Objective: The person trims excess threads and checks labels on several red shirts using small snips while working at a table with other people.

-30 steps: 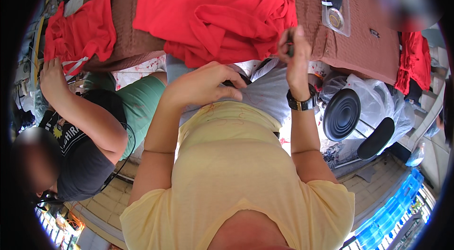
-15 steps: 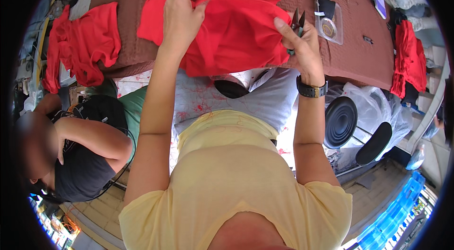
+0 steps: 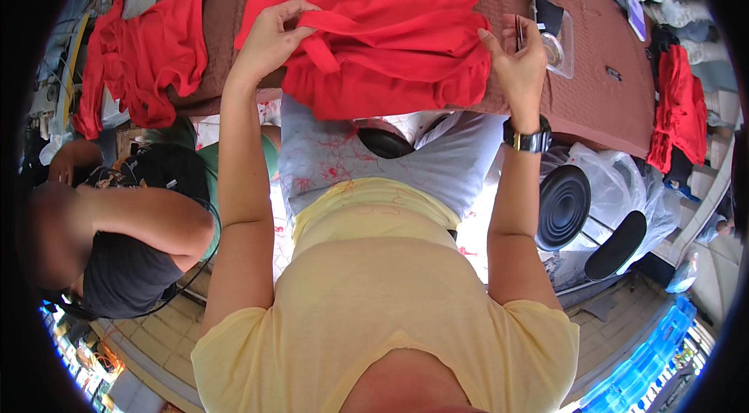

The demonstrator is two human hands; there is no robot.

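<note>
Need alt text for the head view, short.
Seen from above, a person's left hand pinches a fold of a red garment on a brown table, while the right hand holds its other edge with a small dark tool.

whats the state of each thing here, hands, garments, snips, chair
left hand: pinching a fold of the red garment
right hand: holding small snips, fingertips at the garment's edge
red garment: spread on the brown table, near edge folded over
snips: upright in the right hand
second red garment: crumpled, hanging over the table's left end
black chair: unoccupied
</note>
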